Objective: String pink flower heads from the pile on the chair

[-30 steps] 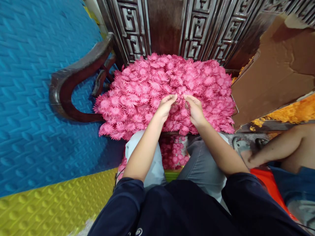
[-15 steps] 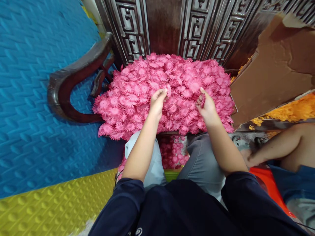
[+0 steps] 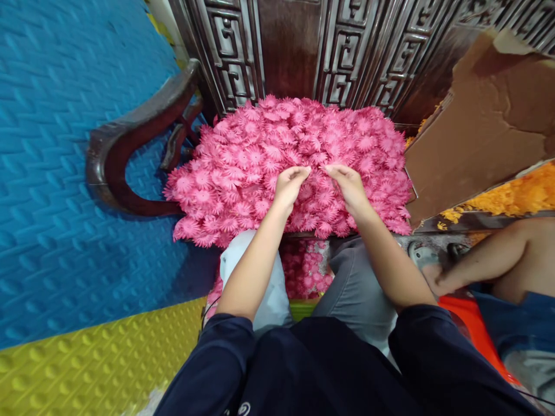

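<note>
A wide heap of pink artificial flowers point(image 3: 234, 173) with thin pointed petals lies before me. Above its middle, my left hand point(image 3: 291, 186) is closed in a pinch, thumb and forefinger pressed together and pointing right. My right hand point(image 3: 350, 188) mirrors it from the other side, fingertips pinched and pointing left. A small gap parts the two sets of fingertips. Whatever they pinch blends into the pink behind, so I cannot make it out. My palms are turned away from view.
The heap rests on a dark carved wooden bench, its curved armrest point(image 3: 108, 167) at left. A brown cardboard sheet point(image 3: 481, 133) stands right of it, with orange flowers point(image 3: 515, 193) behind. Another person's leg point(image 3: 485, 260) is at right. Blue matting point(image 3: 52, 173) covers the left.
Both hands have come together over the heap, the right one moving left and slightly down, the left one moving right. The pink pieces seen in the hands before are no longer distinct.
</note>
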Demonstrator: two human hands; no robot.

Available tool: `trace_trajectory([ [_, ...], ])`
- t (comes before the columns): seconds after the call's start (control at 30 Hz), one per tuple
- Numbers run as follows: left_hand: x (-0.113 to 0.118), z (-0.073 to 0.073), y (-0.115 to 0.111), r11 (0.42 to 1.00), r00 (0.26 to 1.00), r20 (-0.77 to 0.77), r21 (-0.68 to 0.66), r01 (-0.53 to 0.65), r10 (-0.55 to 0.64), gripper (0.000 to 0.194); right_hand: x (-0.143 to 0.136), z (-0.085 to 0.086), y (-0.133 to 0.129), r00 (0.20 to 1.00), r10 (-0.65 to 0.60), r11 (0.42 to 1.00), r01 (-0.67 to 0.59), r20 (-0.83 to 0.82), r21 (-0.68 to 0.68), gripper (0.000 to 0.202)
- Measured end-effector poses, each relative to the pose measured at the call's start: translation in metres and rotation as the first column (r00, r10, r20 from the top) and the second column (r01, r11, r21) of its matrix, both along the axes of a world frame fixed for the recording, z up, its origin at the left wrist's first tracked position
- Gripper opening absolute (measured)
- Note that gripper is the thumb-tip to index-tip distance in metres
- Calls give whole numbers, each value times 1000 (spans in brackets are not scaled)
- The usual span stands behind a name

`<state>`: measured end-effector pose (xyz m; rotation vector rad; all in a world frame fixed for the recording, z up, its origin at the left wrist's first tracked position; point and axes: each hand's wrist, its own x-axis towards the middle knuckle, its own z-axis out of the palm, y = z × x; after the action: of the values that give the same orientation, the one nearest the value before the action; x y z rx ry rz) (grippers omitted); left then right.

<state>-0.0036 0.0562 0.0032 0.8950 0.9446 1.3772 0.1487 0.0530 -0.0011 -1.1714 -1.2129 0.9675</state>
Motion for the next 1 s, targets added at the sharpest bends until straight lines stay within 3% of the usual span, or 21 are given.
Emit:
trace_trajectory([
  [0.2,0,-1,-1,996,995,50,9,91,-92,10,-26,5,-9,996,75,997,-76,-53,-12,20],
  [0.67,-1,-3,4,966,942,264,-96,239,-207,6,-25,11,-11,990,69,996,-75,-120,-45,30],
  [1.0,-3,-6,6,966,943,228,-34,257,-243,22,-22,12,-12,985,105,993,-111,-137,-42,33],
])
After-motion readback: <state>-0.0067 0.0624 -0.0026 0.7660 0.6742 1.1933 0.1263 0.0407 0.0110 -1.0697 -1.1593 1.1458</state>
